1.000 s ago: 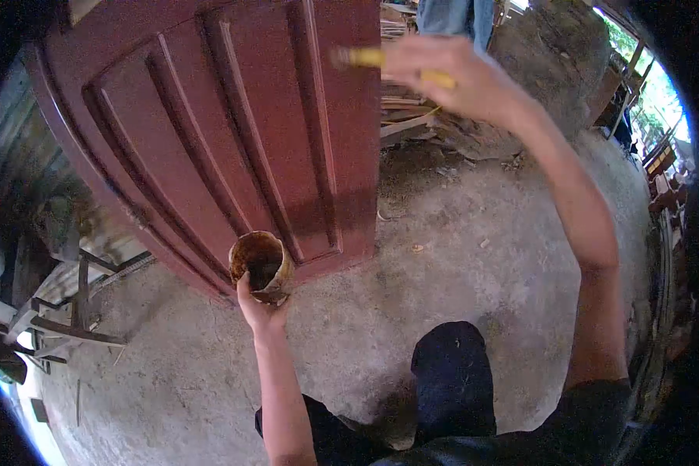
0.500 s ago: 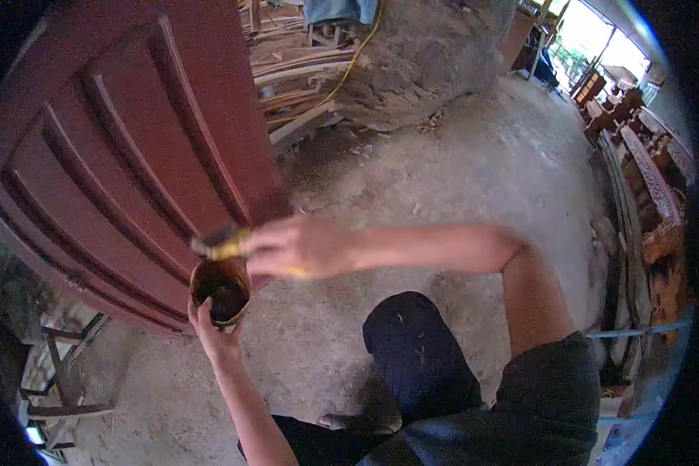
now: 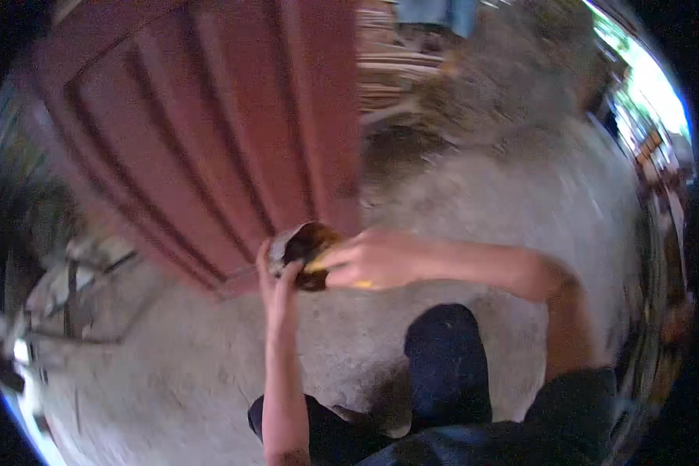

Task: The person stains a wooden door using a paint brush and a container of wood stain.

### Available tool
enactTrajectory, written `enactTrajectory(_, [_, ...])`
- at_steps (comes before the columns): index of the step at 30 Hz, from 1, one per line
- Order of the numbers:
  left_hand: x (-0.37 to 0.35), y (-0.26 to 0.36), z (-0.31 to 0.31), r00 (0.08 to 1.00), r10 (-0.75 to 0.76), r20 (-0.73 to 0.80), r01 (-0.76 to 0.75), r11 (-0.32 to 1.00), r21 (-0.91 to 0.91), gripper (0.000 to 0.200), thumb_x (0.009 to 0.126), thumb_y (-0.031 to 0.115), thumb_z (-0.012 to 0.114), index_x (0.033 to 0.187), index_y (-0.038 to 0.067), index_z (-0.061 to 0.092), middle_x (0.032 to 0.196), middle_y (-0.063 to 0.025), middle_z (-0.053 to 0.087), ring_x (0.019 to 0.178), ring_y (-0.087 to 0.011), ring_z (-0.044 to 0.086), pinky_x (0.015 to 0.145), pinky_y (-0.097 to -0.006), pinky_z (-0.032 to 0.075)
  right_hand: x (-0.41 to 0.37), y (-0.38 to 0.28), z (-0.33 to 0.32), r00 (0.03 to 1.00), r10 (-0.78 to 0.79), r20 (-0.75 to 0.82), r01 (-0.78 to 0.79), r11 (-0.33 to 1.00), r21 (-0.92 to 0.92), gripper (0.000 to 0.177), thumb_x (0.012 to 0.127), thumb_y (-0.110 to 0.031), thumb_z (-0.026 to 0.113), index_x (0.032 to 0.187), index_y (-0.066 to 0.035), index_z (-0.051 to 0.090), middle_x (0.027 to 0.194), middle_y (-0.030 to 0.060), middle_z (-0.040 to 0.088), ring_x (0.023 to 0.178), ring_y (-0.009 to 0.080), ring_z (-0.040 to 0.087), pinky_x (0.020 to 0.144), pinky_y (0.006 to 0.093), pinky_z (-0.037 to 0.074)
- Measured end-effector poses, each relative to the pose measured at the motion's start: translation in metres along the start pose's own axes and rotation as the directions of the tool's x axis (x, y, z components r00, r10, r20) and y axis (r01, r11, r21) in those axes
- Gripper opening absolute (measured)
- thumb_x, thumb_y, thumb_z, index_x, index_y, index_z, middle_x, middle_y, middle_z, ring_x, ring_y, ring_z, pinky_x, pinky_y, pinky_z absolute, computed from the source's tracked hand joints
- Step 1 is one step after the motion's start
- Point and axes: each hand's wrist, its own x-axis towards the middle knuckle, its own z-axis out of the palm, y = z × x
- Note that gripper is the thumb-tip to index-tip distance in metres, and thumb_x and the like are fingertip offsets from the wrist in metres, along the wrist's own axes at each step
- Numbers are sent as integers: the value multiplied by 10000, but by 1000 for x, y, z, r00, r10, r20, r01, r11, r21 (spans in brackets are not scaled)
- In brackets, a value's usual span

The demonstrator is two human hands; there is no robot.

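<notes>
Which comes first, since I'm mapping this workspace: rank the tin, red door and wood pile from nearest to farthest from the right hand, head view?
1. tin, right against the right hand, which grips a yellow-handled brush; the left hand holds it.
2. red door, just behind, up-left.
3. wood pile, far at the top.

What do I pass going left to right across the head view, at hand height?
Wooden stand → left hand → cup it holds → right hand gripping the yellow-handled brush → right forearm.
</notes>
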Motion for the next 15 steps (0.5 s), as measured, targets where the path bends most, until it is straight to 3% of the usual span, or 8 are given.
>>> enactTrajectory(2, [-7, 23, 7, 962, -182, -201, 127, 957, -259, 685, 860, 178, 647, 1463, 171, 322, 1382, -95, 457, 1236, -268, 488, 918, -465, 497, 27, -4, -42, 996, 1, -94, -1, 1000, 0, 162, 876, -165, 616, 984, -67, 687, 1018, 107, 661, 869, 302, 679, 753, 404, 567])
enactTrajectory(4, [-3, 21, -11, 946, -164, -279, 32, 906, -422, 680, 873, 229, 636, 1464, 180, 302, 1410, -99, 414, 1275, -282, 444, 905, -475, 497, 59, 4, -75, 955, -128, -267, 103, 989, -105, 170, 869, -154, 638, 1006, -70, 691, 1036, 98, 666, 871, 280, 680, 773, 372, 575])
enactTrajectory(6, [-2, 24, -22, 901, -93, -424, -80, 924, -374, 728, 864, 248, 645, 1480, 193, 260, 1420, -104, 393, 1273, -291, 434, 905, -482, 484, 93, 9, -111, 864, -277, -421, 97, 911, -400, 220, 846, -107, 664, 1063, -78, 688, 1050, 99, 668, 922, 280, 676, 792, 375, 569])
enactTrajectory(8, [-2, 29, -35, 760, -48, -648, -200, 932, -304, 771, 851, 262, 655, 1490, 195, 229, 1432, -106, 377, 1252, -304, 446, 918, -510, 459, 129, 29, -130, 738, -408, -538, -13, 788, -615, 232, 822, -109, 673, 1053, -95, 689, 1043, 113, 660, 944, 276, 671, 785, 355, 575])
enactTrajectory(10, [-1, 35, -52, 683, -52, -729, -250, 921, -299, 812, 832, 279, 668, 1499, 200, 210, 1442, -109, 374, 1244, -302, 449, 907, -507, 447, 169, 37, -134, 564, -604, -563, -51, 655, -754, 101, 888, -111, 681, 941, -26, 693, 926, 106, 689, 615, 147, 640, 448, 198, 531])
enactTrajectory(11, [-4, 42, -60, 668, -65, -741, -275, 904, -328, 823, 829, 285, 667, 1502, 203, 201, 1444, -107, 373, 1246, -300, 448, 894, -491, 454, 173, 42, -123, 558, -609, -564, -35, 661, -749, 101, 888, -111, 681, 941, -26, 693, 926, 106, 689, 615, 147, 640, 448, 198, 531])
enactTrajectory(13, [-9, 53, -69, 649, -45, -759, -334, 880, -338, 842, 824, 314, 665, 1509, 210, 187, 1439, -101, 376, 1245, -293, 451, 855, -465, 465, 173, 61, -83, 751, -444, -489, -170, 586, -792, 277, 810, -27, 685, 1077, -95, 713, 1096, 137, 662, 1001, 269, 670, 826, 354, 582])
enactTrajectory(15, [-12, 66, -73, 621, -36, -783, -370, 867, -334, 842, 825, 317, 664, 1510, 211, 187, 1435, -101, 379, 1241, -293, 452, 853, -473, 463, 162, 61, -41, 792, -400, -461, -152, 601, -784, 263, 799, -48, 678, 1058, -81, 711, 1124, 185, 645, 1032, 312, 659, 841, 366, 590])
